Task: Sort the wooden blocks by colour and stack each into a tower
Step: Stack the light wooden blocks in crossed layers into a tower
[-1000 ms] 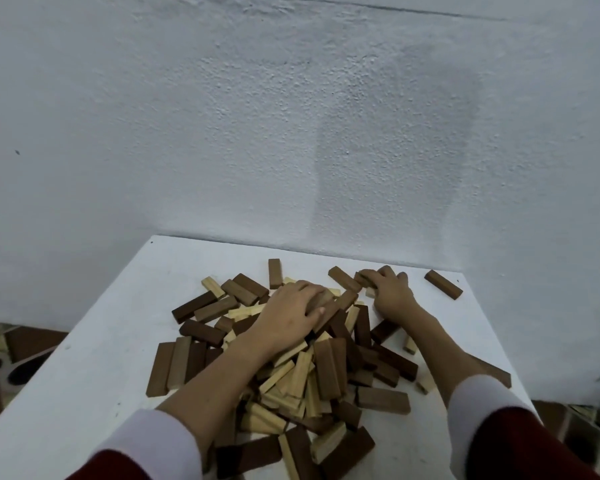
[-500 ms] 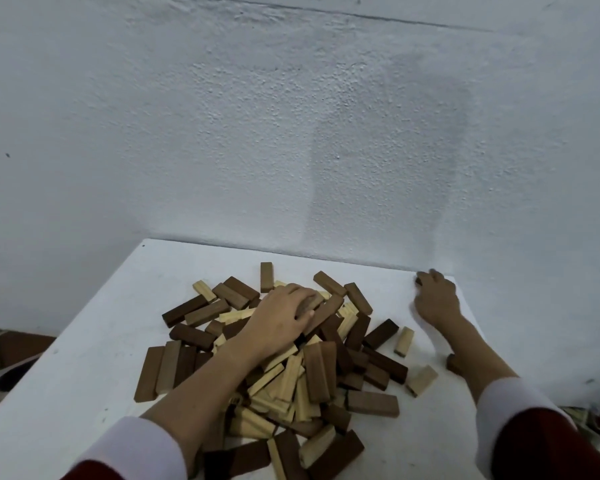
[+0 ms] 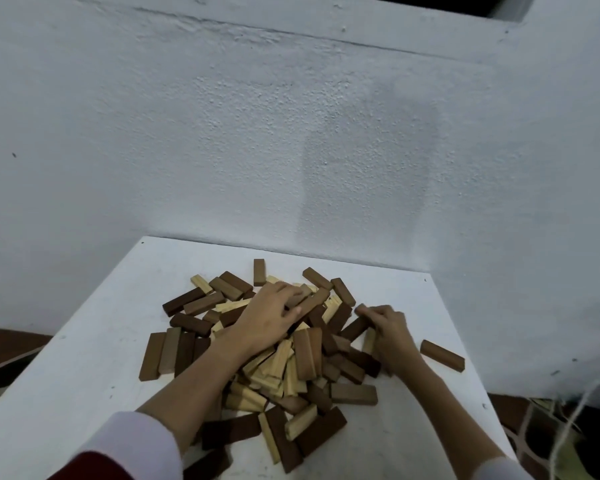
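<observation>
A loose pile of wooden blocks [image 3: 291, 362] in dark brown, mid brown and pale yellow covers the middle of the white table [image 3: 94, 368]. My left hand [image 3: 269, 318] lies on top of the pile, its fingers and thumb bent around a mid-brown block [image 3: 307, 303]. My right hand [image 3: 390, 329] is at the pile's right edge, with its fingers curled over the end of a dark brown block [image 3: 354, 329]. One dark brown block [image 3: 442, 355] lies alone near the table's right edge. No tower stands anywhere.
The table is pushed against a rough white wall [image 3: 291, 150], which also runs along its right side. A row of brown blocks [image 3: 168, 355] lies side by side at the pile's left. Tiled floor [image 3: 11, 344] shows beyond the table's left edge.
My right hand went from the pile's far side to the far right corner, then came back to the pile's right edge. The left hand stayed on the pile.
</observation>
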